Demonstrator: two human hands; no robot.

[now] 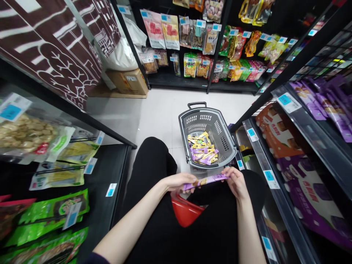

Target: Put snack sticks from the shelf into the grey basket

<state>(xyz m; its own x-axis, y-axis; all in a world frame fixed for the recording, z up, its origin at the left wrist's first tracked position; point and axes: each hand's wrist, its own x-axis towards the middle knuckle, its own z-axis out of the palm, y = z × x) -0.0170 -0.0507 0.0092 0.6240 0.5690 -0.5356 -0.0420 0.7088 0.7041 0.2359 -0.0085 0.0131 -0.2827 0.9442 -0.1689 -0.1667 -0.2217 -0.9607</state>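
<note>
A long purple snack packet (210, 179) stretches between my two hands above my lap. My left hand (180, 182) is closed on its left end, and the fingers of my right hand (234, 180) pinch its right end. Just beyond my hands, a grey shopping basket (228, 126) stands on the floor with its handle folded to the far side. Several yellow packets and purple packets (202, 150) lie loose in its bottom. Under my left hand, between my legs, shows a smooth red object (187, 209); its kind I cannot make out.
Close on my right are shelves (275, 183) with purple packets (330, 106) and orange and purple display boxes (310, 176). Bagged snacks (55, 212) hang on my left. A far rack (176, 79) holds more bags, and a cardboard box (130, 82) sits beside it.
</note>
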